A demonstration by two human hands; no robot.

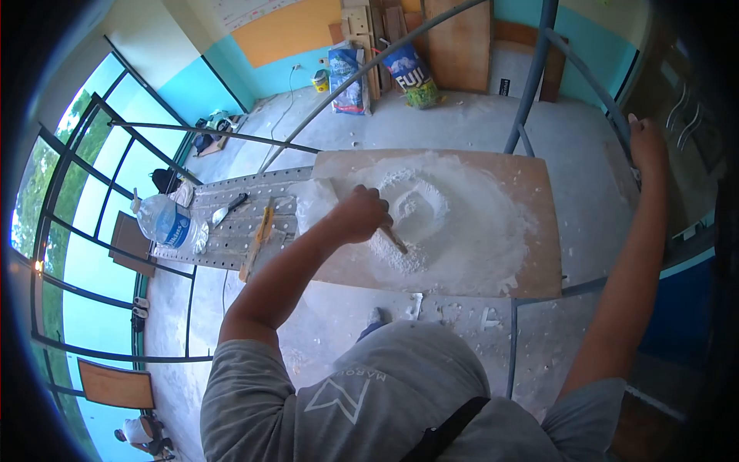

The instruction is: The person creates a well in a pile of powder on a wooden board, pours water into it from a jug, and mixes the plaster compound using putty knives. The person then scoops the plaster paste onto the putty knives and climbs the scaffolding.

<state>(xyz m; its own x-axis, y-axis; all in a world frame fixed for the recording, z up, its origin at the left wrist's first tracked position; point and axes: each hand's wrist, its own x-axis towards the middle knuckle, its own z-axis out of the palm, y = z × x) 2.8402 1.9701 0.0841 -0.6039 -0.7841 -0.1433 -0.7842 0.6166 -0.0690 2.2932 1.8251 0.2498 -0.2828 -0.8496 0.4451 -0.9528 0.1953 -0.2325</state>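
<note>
One sheet of brown board [548, 231], the largest piece at my work, lies across the centre of the frame, dusted pale over most of its face. One perforated metal plank [254, 189], centre left, runs up to the board's left edge. One grey metal bar [589, 73], upper right. Two printed sacks, top centre: a blue-and-white sack [348, 77] and a sack marked FUJI [412, 73]. One heap of white powder [440, 204], mid-board, at the centre of the frame, drawn into a rough ring with a small mound inside. One large clear bottle [165, 219] with a blue label, left of centre, on the plank. One yellow-handled tool [264, 227], right of the bottle. One putty knife [229, 208], dark-handled, between those two. One short wooden stick [398, 242], perhaps a tool handle, its lower end at the ring's lower-left part.

Handling note: best worked in short, low strokes, keeping the ring's wall even and unbroken and the powder off the board's edges.

Grip: my left hand [362, 214], centre of frame, is closed around the stick, fingers together, knuckles up. My right hand [649, 146], upper right, is at the metal bar; whether the fingers wrap it I cannot tell.
</note>
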